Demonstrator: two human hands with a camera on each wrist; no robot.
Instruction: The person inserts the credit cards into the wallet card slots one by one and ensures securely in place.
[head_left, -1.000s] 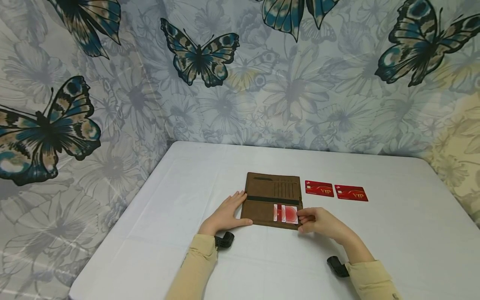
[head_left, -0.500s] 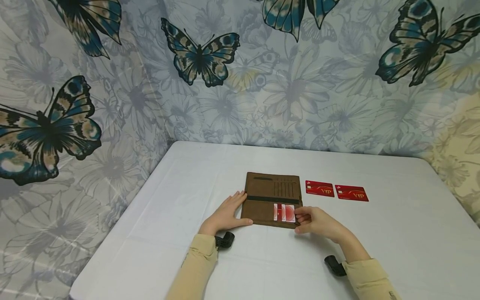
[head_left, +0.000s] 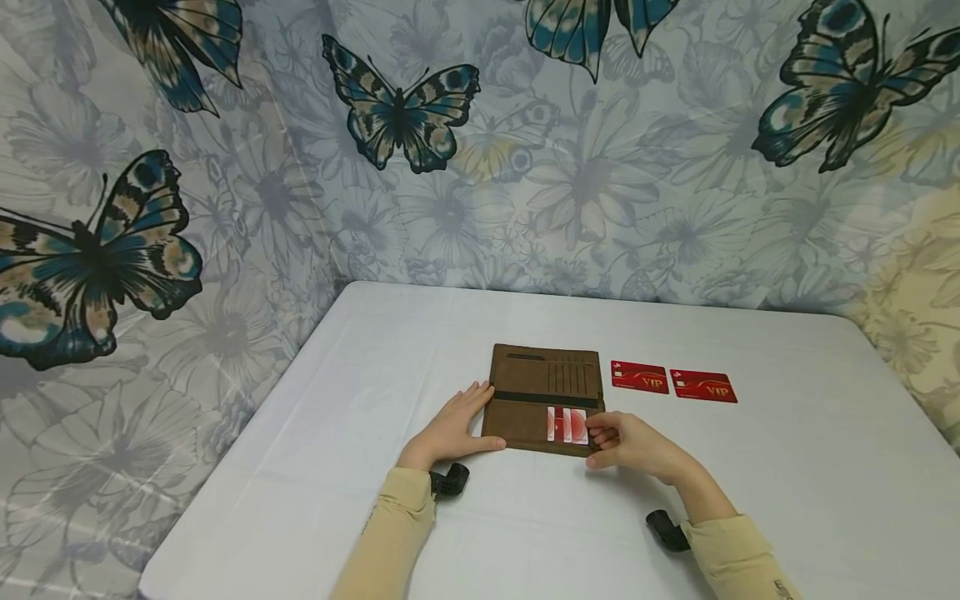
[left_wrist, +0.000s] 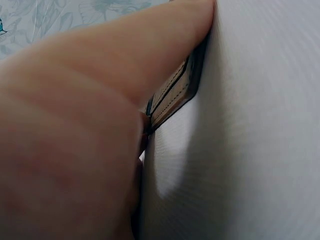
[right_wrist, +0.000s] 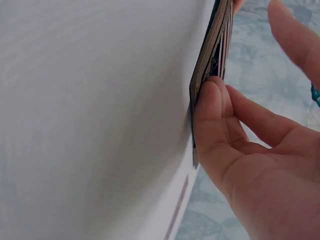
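Red-and-white cards point(head_left: 567, 426) are being held in the open brown wallet point(head_left: 517, 422) — touched left by the left hand point(head_left: 452, 429) (fingers apart), right by the right hand point(head_left: 637, 442), whether clamped can't be told. Two VIP cards point(head_left: 639, 377) are being carried alongside by the white worktop point(head_left: 405, 367) — butterfly-print wall point(head_left: 450, 225) behind.

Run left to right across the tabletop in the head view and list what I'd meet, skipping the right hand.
Left hand → brown wallet → first red VIP card → second red VIP card.
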